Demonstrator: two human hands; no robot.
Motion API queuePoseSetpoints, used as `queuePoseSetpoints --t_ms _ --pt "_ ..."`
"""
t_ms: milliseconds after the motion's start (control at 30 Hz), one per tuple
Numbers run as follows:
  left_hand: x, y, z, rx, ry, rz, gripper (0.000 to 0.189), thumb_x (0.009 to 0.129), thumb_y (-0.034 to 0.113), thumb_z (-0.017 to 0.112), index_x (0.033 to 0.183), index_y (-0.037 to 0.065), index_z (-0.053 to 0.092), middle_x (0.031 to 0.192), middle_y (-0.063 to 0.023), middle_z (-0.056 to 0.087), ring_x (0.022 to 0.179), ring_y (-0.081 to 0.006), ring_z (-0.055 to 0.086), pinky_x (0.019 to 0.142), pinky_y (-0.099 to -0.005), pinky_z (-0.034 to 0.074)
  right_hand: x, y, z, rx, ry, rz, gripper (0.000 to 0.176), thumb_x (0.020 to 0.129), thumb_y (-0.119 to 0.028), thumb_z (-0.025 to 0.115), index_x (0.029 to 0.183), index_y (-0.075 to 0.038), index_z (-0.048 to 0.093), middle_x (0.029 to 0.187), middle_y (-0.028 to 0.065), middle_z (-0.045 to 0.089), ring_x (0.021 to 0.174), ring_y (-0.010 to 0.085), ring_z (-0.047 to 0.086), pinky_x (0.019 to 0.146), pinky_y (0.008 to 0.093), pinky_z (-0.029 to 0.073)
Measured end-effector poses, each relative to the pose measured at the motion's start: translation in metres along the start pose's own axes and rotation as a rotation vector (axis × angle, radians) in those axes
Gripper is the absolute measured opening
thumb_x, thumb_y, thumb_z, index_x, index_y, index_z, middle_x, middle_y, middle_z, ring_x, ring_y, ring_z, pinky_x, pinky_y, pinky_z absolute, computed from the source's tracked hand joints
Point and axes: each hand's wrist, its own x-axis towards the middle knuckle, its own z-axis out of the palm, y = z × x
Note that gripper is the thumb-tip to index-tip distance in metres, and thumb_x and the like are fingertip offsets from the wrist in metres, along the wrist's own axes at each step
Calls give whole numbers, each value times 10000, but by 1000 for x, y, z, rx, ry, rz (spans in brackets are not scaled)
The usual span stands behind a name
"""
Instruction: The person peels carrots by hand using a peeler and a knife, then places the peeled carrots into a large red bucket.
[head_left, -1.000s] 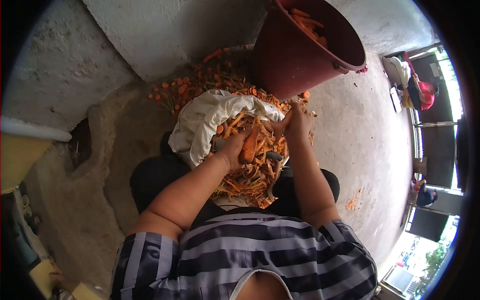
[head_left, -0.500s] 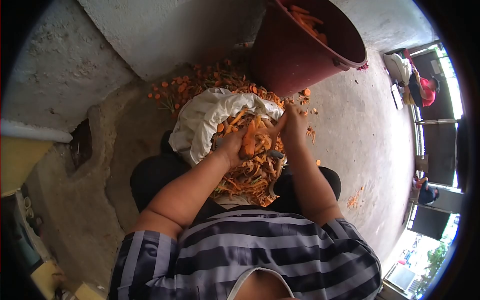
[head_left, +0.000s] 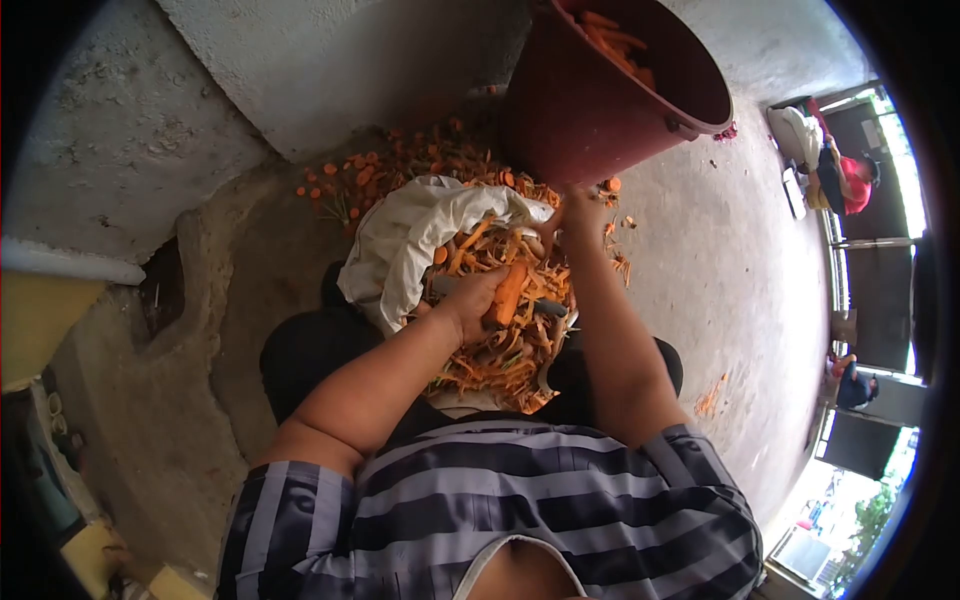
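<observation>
Left hand (head_left: 474,303) grasps carrot (head_left: 508,296); hold steady above peelings (head_left: 487,376) in white sack (head_left: 388,250). Right hand (head_left: 582,216) beyond carrot, near bucket (head_left: 565,125); grip cannot be determined.

I get glare from the right, bleaching the floor (head_left: 765,320); the grey wall (head_left: 350,75) sits dimmer; bowed edges fall black.

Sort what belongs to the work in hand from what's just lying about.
Probably the job:
carrot in left hand
white sack
peelings inside
red bucket
carrots in it

Apparently lying about:
loose carrot slices on floor
pale bundle, far right
</observation>
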Motion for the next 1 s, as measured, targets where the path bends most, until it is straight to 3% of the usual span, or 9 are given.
queuePoseSetpoints --t_ms 100,200,267,367,567,700,800,900,1000 --pt "-3 11 7 -153 -8 -3 296 889 305 443 1040 57 501 823 -51 565 707 -152 578 616 -287 505 28 6 -25 241 280 129 193 743 -191 585 822 -27 522 657 36 463 601 123 473 517 274 394" --pt "14 10 -12 -261 -61 11 278 883 289 473 1028 55 508 817 -52 565 668 -151 573 569 -280 500 -30 -10 -23 406 -47 88 193 752 -207 575 780 -23 524 638 34 453 562 132 472 504 283 392" --pt "14 9 -23 -224 -234 44 276 884 284 468 1034 55 504 832 -55 563 701 -150 576 593 -295 505 -65 -2 -13 326 -143 50 212 723 -157 576 787 43 544 608 77 504 511 142 454 473 274 362" --pt "23 -3 -19 -200 -124 43 278 886 290 460 1036 60 504 839 -53 561 712 -150 580 593 -283 506 -82 -13 7 2 -56 -69 196 722 -156 566 759 34 543 591 60 491 511 136 442 477 278 354" --pt "-4 3 10 -193 2 -1 253 883 308 445 933 71 518 776 -24 536 663 -128 559 587 -260 501 15 6 -13 226 243 -61 225 746 -197 573 807 19 556 649 45 481 545 119 438 488 268 349" --pt "14 5 -14 -199 -59 12 264 882 290 452 1014 72 524 836 -45 567 723 -137 580 554 -294 507 -52 -23 -15 159 66 4 208 738 -160 561 840 22 555 650 33 467 525 118 423 472 265 349" --pt "16 4 -16 -144 -35 36 258 882 297 449 1003 84 529 814 -35 562 699 -131 570 536 -297 498 -85 -4 0 226 -81 -111 129 742 -106 565 662 -30 497 548 -9 442 458 84 381 425 241 301" --pt "21 -3 -21 -115 -27 10 257 885 296 438 1010 86 516 833 -43 554 694 -145 561 557 -307 497 -62 -9 9 125 -2 -123 150 735 -133 593 672 -29 505 574 -1 458 479 85 396 438 237 313" --pt "19 -8 -15 -226 -20 -28 254 886 292 434 1014 81 494 851 -52 543 688 -164 558 577 -298 495 11 24 -4 -287 254 -373 209 736 -192 594 753 14 560 596 17 481 533 128 454 485 266 349"
